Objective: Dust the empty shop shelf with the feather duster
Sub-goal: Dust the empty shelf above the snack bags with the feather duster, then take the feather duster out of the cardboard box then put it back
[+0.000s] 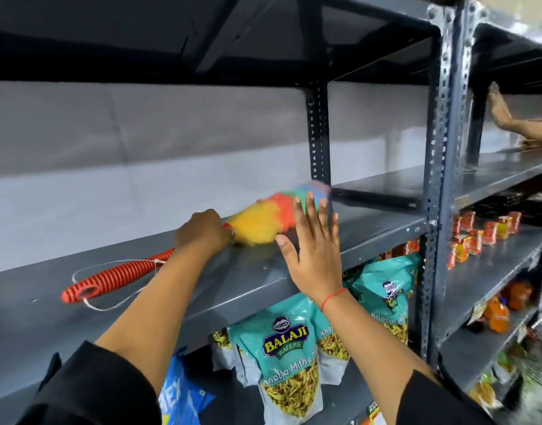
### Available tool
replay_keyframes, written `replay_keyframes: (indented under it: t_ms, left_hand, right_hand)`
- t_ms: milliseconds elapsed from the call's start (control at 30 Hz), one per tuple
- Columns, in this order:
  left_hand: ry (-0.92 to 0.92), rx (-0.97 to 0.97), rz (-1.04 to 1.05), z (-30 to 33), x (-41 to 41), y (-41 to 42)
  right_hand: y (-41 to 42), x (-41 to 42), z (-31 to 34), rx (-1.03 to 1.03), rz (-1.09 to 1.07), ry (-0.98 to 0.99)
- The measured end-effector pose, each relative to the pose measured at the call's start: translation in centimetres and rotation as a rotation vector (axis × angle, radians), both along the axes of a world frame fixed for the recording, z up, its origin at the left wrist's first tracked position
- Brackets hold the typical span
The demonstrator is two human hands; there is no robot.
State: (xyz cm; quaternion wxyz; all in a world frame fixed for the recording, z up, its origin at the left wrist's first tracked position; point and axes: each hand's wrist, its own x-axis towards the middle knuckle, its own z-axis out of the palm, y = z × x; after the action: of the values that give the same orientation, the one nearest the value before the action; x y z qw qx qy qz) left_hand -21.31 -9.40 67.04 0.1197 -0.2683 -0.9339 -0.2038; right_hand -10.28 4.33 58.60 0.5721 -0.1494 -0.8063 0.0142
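Note:
The empty grey metal shelf (294, 262) runs across the middle of the view. On it lies the feather duster: a fluffy head (263, 223) of yellow, orange, green and blue, blurred at its far end, and a ribbed red handle (116, 279) with a white string loop. My left hand (202, 231) is closed around the handle just behind the head. My right hand (312, 246) hovers over the shelf's front part, palm down, fingers spread, holding nothing and partly hiding the head.
Teal Balaji snack packets (289, 363) hang on the shelf below. Perforated grey uprights (318, 133) (438, 179) bound the bay. Small red and orange packs (478, 234) sit on the right-hand rack. Another person's hand (503, 111) reaches into the neighbouring bay at the upper right.

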Motion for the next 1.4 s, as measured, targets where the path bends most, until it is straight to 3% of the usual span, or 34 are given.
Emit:
replay_keyframes:
  t_ms: [200, 367, 533, 800, 933, 1300, 1400]
  left_hand:
    - [0.054, -0.039, -0.178, -0.1, 2.7, -3.2]
    - [0.131, -0.067, -0.272, -0.4, 6.2, -7.7]
    - [0.161, -0.078, -0.349, -1.2, 8.7, -10.7]
    - [0.111, -0.242, -0.546, -7.8, 12.1, -8.1]
    - [0.076, -0.394, -0.595, -13.8, 13.7, -5.9]
    - [-0.055, -0.766, -0.695, -32.6, 17.8, 1.2]
    - [-0.176, -0.831, -0.648, -39.2, 19.3, 3.3]
  right_hand:
    - [-0.7, 0.9, 0.4, -0.008, -0.068, 0.013]
    - [-1.1, 4.4, 2.0, -0.425, -0.108, 0.422]
    - [0.1, 9.1, 1.5, -0.503, -0.27, 0.536]
    - [0.4, 14.4, -6.0, -0.501, -0.503, 0.371]
    - [0.7, 17.5, -13.2, -0.567, -0.618, 0.167]
    - [0.0, 20.7, -31.8, -0.608, -0.647, -0.27]
    - [0.3, 21.5, -38.1, -0.622, -0.644, -0.385]
